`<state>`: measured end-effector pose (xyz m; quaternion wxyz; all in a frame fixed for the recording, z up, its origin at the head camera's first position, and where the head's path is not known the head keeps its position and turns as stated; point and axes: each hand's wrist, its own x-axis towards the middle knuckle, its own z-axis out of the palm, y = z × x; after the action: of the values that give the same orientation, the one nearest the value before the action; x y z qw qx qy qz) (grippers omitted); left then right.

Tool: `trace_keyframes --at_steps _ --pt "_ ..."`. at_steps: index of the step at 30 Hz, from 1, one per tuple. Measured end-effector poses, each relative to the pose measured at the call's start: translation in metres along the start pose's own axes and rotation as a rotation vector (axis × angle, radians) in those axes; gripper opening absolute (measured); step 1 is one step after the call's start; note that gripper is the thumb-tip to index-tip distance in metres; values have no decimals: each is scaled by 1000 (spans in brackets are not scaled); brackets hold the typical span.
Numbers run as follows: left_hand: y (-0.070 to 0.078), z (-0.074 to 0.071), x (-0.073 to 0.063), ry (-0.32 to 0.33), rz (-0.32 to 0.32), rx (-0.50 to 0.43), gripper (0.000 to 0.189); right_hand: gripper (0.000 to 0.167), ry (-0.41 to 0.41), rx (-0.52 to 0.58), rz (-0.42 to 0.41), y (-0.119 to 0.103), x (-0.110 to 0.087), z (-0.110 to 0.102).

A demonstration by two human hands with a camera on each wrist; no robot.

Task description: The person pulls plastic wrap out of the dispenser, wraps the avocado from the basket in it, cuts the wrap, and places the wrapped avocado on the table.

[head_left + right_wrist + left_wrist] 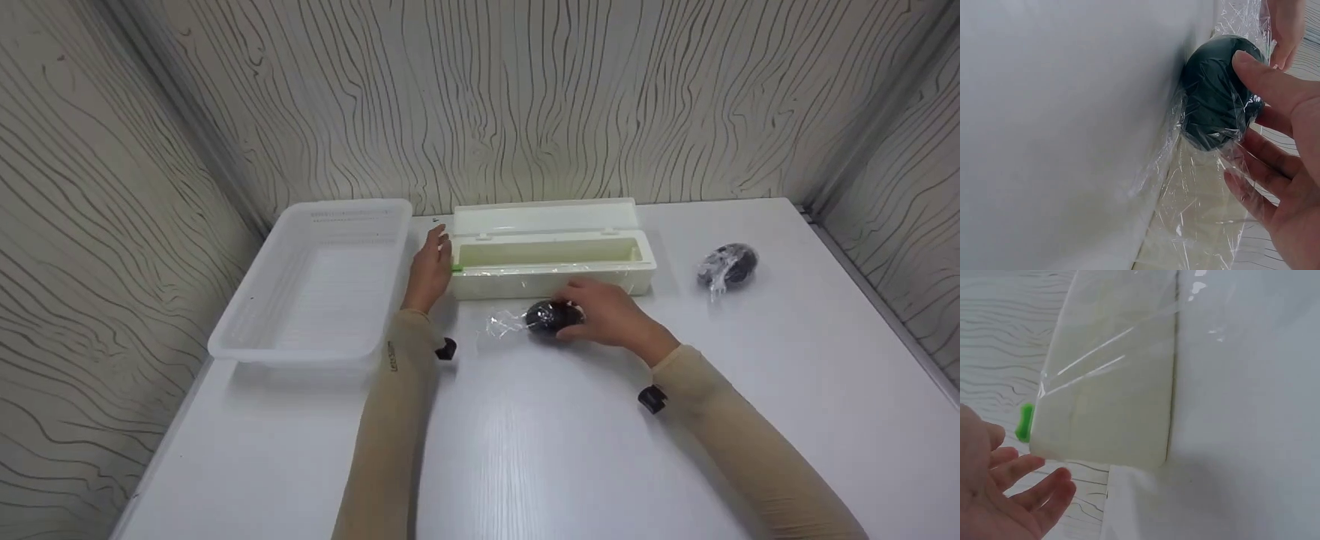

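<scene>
A long white cling film box (551, 281), lid raised, stands near the back of the table, with clear film (1129, 354) over its front. At its left end is a green slider (1025, 423). My left hand (431, 270) is beside that end, its fingers loosely extended close to the corner; contact is unclear. In front of the box, my right hand (611, 315) holds a dark green, egg-shaped object (1216, 93), thumb on one side and fingers on the other. Crinkled clear film (506, 322) clings to this object and trails off leftward.
A translucent white plastic tray (300, 354) stands left of the box. Another dark oval object (739, 266), wrapped in clear film, lies on the table's right side. Wood-patterned panels (525, 97) enclose the white table (510, 450) at the back and sides.
</scene>
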<state>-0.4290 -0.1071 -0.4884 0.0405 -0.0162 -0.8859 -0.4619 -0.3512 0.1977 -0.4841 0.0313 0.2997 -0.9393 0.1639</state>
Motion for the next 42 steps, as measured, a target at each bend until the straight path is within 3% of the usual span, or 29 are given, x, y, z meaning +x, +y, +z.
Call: trace_keyframes --at_steps 3,6,13,18,20,23,26,28,31,37,42 --pt "-6 -2 5 -32 -85 -90 47 51 -7 7 -10 0 1 1" --pt "-9 -2 6 -57 -120 -115 47 52 -13 10 -14 0 1 2" --pt "-11 6 9 -81 -69 -103 48 55 8 -1 -19 2 -1 1" --pt "-11 8 6 -78 -75 -84 48 56 20 40 -7 8 -4 -10" --pt "-11 8 6 -82 -72 -81 49 52 68 58 30 17 -3 -21" --pt "-12 8 6 -88 -59 -76 50 41 200 72 125 39 2 -39" --pt "-13 8 4 -78 -47 -71 51 37 326 79 258 67 8 -51" --pt "-15 7 1 -55 -37 -59 50 38 349 98 350 85 12 -53" --pt "-14 8 -4 -4 -13 -16 48 44 284 149 452 103 16 -51" --pt "-4 10 -15 86 94 127 39 56 78 318 552 120 19 -45" --pt "2 11 -26 146 180 250 30 53 8 448 605 129 17 -41"
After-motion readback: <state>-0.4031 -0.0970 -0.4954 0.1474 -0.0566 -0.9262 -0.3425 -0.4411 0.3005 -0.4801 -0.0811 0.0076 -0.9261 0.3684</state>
